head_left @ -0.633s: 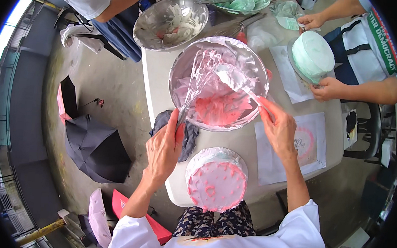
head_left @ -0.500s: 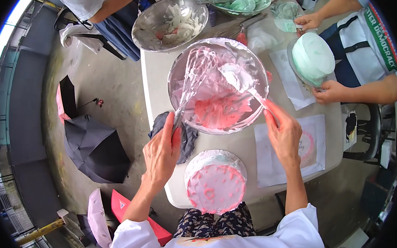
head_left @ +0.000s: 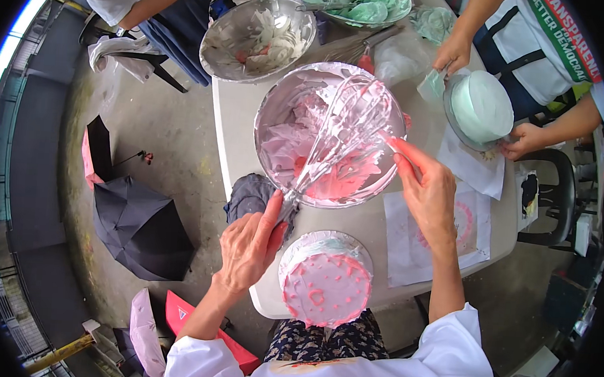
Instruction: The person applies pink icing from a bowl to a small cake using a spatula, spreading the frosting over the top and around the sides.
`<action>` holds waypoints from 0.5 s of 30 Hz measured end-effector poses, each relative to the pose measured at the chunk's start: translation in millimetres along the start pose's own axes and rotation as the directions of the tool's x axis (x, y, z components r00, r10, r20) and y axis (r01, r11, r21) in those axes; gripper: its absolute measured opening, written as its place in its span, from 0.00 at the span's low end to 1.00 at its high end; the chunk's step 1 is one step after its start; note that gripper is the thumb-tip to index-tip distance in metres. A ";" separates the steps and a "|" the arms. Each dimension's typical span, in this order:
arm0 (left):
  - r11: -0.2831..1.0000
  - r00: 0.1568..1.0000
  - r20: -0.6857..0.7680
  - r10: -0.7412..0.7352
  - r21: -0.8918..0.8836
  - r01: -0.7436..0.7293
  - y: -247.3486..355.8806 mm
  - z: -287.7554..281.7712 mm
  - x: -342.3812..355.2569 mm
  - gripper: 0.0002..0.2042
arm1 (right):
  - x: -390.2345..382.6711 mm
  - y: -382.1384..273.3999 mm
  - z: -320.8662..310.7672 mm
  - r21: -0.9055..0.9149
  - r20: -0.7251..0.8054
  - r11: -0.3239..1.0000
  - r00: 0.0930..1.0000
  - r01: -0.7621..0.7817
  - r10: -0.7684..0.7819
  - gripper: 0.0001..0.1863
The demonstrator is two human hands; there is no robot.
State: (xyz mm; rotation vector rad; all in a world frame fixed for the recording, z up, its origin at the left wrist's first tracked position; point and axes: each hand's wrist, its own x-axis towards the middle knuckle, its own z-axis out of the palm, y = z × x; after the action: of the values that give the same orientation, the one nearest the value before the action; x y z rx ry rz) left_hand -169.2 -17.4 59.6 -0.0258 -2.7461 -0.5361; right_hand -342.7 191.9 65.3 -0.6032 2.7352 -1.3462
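Note:
My left hand (head_left: 248, 247) grips the handle of a wire whisk (head_left: 344, 125) that slants across a metal mixing bowl (head_left: 258, 134). Cream coats the whisk's wires. Pink and white cream (head_left: 283, 149) lies in the bowl. At the bowl's right rim, my right hand (head_left: 426, 196) pinches the handle of a spatula; its blade is largely hidden behind the whisk's wires. Nearer to me, at the table's front edge, stands a round cake (head_left: 327, 287) with pale icing, pink dabs around its top and a small pink ring.
A dark cloth (head_left: 253, 198) lies left of the bowl, printed paper (head_left: 419, 254) at the right. Further off are a bowl with whitish cream (head_left: 221, 42) and one with green cream (head_left: 396, 4). A co-worker holds a green cake (head_left: 483, 106) and a scraper (head_left: 431, 86). Umbrellas (head_left: 140, 227) lie on the floor.
The whisk has swung right over the bowl, across the spatula. My left hand has shifted slightly right and tilted. The co-worker has lifted the green cake and turned it.

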 end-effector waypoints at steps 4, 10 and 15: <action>0.995 0.999 -0.004 0.036 0.094 -0.035 -16.5 2.8 1.8 0.28 | -3.9 -6.0 -9.5 0.006 0.009 1.000 1.000 -0.002 0.001 0.11; 0.973 0.997 -0.006 0.079 0.218 -0.076 -35.6 11.0 3.3 0.28 | -8.0 2.6 -26.1 0.047 0.012 0.999 1.000 -0.028 0.027 0.10; 0.953 0.998 0.009 0.066 0.295 -0.065 -48.2 8.8 8.6 0.26 | -13.5 7.2 -44.5 0.224 0.008 0.972 0.997 -0.074 0.074 0.12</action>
State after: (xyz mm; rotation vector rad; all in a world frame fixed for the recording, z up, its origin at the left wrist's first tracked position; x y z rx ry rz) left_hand -184.2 -59.3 37.3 -0.0439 -2.7839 -0.1037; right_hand -341.4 234.3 85.7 -0.4794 2.5270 -1.6054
